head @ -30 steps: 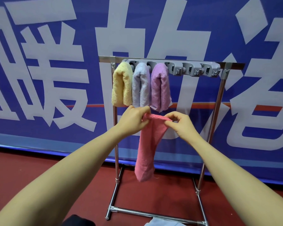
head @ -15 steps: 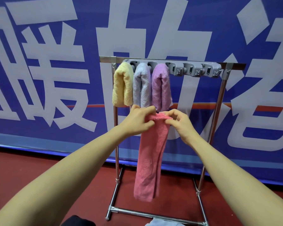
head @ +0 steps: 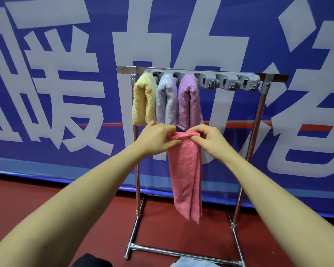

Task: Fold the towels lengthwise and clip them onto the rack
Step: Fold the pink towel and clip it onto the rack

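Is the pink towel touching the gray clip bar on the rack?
Apart. The head view shows the pink towel held by both hands below the hung towels, with blue banner between it and the gray clip bar.

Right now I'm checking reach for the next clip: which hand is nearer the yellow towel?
Left. The left hand sits just below the yellow towel, gripping the pink towel. The right hand holds the pink towel's other top corner, below the purple towel.

A blue banner with huge white characters and a thin red stripe fills the wall behind and above the fingers. Below them lies a dark red floor, meeting the banner's pale blue lower band; light is even
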Available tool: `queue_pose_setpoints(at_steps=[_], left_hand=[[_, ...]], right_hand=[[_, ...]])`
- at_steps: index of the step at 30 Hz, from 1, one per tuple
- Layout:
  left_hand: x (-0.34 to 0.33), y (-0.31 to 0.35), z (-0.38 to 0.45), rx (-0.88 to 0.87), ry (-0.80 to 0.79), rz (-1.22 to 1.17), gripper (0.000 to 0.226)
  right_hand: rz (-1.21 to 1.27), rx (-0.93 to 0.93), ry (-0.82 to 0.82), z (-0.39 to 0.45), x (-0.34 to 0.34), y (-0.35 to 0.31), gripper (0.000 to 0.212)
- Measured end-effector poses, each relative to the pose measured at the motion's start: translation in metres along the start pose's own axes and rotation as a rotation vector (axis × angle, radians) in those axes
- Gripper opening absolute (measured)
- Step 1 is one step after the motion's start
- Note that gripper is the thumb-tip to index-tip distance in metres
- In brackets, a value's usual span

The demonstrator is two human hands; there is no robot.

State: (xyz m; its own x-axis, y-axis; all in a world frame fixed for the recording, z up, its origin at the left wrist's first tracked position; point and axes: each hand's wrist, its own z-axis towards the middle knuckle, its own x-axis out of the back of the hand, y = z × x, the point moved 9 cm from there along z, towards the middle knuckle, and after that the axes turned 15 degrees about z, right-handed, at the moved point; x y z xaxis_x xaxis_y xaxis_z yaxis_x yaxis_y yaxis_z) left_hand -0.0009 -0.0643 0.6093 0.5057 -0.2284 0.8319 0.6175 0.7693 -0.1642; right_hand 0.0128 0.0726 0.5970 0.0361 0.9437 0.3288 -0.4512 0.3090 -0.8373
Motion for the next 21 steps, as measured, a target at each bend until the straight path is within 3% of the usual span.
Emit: queue_pose_setpoints(at_steps=[8, 11, 14, 18, 21], left_hand=[[0.004, -0.003, 0.003, 0.077, 0.054, -0.332, 0.009], [0.004, -0.005, 0.003, 0.102, 0.052, -0.388, 0.017], [0.001, -0.014, -0.002, 0.235, 0.091, -0.571, 0.028], [-0.020, -0.014, -0.012, 0.367, 0.012, -0.861, 0.062], [-0.034, -0.005, -0.016, 0.432, -0.034, -0.923, 0.066]], right_hand=[[-0.124, -0.030, 0.008, 0.001, 0.002, 0.000, 0.005], [-0.130, -0.007, 0.016, 0.001, 0.001, 0.000, 0.003], [-0.056, 0.058, 0.073, 0.003, 0.002, -0.012, 0.004], [0.025, 0.140, 0.163, 0.006, 0.006, -0.029, 0.007], [0.049, 0.192, 0.218, 0.008, 0.013, -0.042, 0.010]])
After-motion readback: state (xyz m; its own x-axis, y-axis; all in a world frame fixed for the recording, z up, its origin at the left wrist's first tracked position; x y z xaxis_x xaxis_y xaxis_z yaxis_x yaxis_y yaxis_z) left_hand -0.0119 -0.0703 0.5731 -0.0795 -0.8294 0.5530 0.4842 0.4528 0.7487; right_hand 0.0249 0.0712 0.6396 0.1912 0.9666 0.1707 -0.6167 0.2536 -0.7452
